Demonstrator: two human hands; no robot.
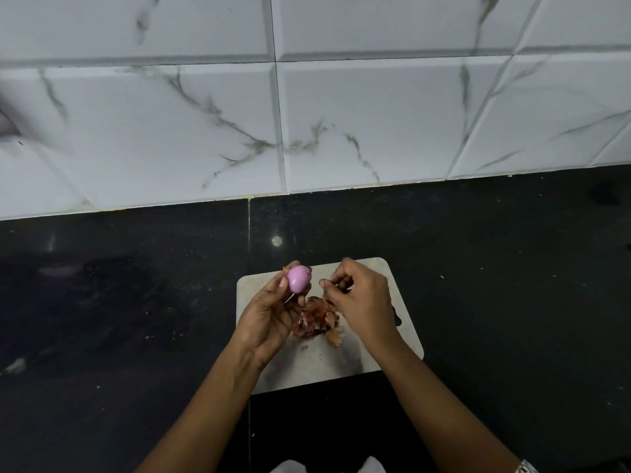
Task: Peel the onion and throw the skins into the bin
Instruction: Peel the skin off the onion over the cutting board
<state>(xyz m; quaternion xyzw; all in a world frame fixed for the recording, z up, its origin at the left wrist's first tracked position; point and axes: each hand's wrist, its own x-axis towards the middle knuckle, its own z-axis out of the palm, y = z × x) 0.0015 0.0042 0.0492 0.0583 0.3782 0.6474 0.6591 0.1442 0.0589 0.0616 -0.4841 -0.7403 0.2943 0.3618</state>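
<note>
My left hand [273, 314] holds a small pink, smooth onion [299, 278] by the fingertips, above the far left corner of a pale chopping board [382, 356]. A thin strip of skin hangs from the onion's underside. My right hand [358, 298] hovers to the onion's right with its fingers curled and pinched together around a small dark scrap of skin. A heap of reddish-brown onion skins [316, 319] lies on the board between and below the two hands. No bin is in view.
The board rests on a black speckled counter [495, 285]. A white marble-patterned tiled wall [307, 114] rises behind the counter. A blurred purple-grey shape [6, 126] shows at the far left edge.
</note>
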